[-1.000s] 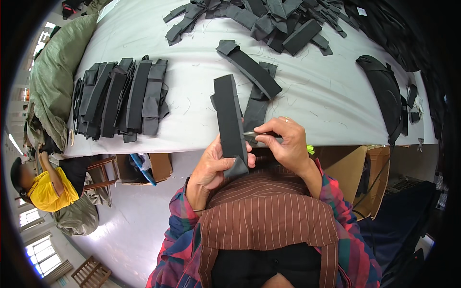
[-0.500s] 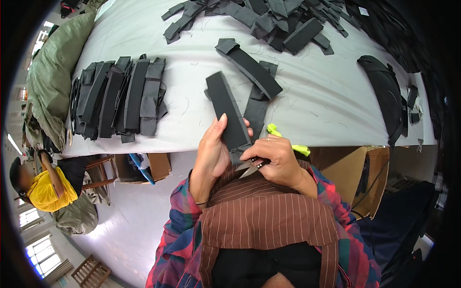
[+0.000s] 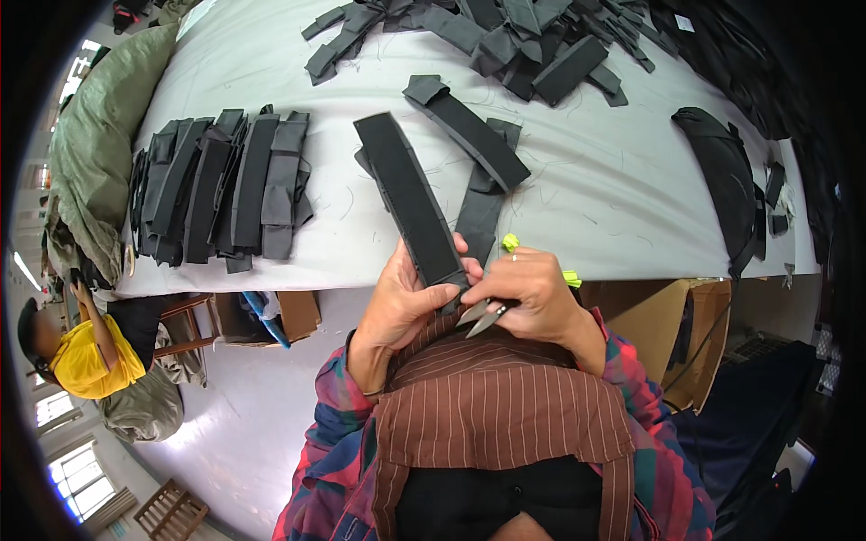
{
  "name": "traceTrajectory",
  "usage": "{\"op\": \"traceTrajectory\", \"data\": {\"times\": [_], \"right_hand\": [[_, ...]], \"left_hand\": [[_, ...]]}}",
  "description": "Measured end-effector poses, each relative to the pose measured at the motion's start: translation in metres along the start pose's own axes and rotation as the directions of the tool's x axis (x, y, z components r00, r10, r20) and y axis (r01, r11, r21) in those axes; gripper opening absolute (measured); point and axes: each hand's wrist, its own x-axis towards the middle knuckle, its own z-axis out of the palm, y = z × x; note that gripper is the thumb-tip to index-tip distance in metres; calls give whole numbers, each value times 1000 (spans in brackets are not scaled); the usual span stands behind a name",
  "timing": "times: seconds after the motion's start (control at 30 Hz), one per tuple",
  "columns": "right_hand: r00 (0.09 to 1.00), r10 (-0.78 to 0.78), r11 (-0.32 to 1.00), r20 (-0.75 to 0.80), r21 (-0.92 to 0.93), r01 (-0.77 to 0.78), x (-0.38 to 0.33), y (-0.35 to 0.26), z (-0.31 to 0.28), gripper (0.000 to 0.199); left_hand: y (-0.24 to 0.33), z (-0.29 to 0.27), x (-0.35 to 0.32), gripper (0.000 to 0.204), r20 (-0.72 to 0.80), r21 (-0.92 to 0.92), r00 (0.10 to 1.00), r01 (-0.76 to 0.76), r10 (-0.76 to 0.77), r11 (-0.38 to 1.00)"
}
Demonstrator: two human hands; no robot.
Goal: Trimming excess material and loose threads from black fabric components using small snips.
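My left hand (image 3: 390,302) grips a black fabric strip (image 3: 408,194) near its lower end, thumb on top and fingers behind. The strip slants up and to the left over the table's near edge. Just right of that lower end, my right hand (image 3: 534,290) is closed around small metal thread snips (image 3: 487,317), whose blades point down and left. Its fingertips are close to the strip's end; whether they pinch it I cannot tell. Beyond my hands, a folded black strip (image 3: 474,135) lies across a dark grey one (image 3: 481,216).
A row of stacked dark strips (image 3: 216,185) lies on the white-covered table (image 3: 595,212) at left, a loose pile (image 3: 514,41) at the far side. Black fabric (image 3: 722,180) lies at right. A cardboard box (image 3: 631,316) stands below. A person in yellow (image 3: 99,356) sits at far left.
The strip in my left hand has slid up and left, and my thumb now presses nearer its lower end. My right hand has shifted slightly right, with the snips' blades tipped further down.
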Motion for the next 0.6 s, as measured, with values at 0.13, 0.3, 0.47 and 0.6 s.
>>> {"op": "traceTrajectory", "data": {"times": [0.13, 0.3, 0.47, 0.6], "right_hand": [[962, 246, 965, -122, 124, -231, 15, -8, -7, 31], [968, 241, 970, -68, 41, -238, 22, -10, -6, 39], [978, 197, 980, -73, -28, -199, 23, -12, -2, 40], [993, 66, 990, -95, -115, -76, 20, -4, -5, 31]], "left_hand": [[-1, -5, 1, 58, -10, 99, 998, -58, 60, 993], [-3, -2, 3, 60, -4, 182, 1000, -5, 6, 983], [-5, -3, 1, 47, -10, 236, 999, 44, -43, 971], [-1, 0, 3, 47, 8, 216, 999, 43, -46, 975]]}}
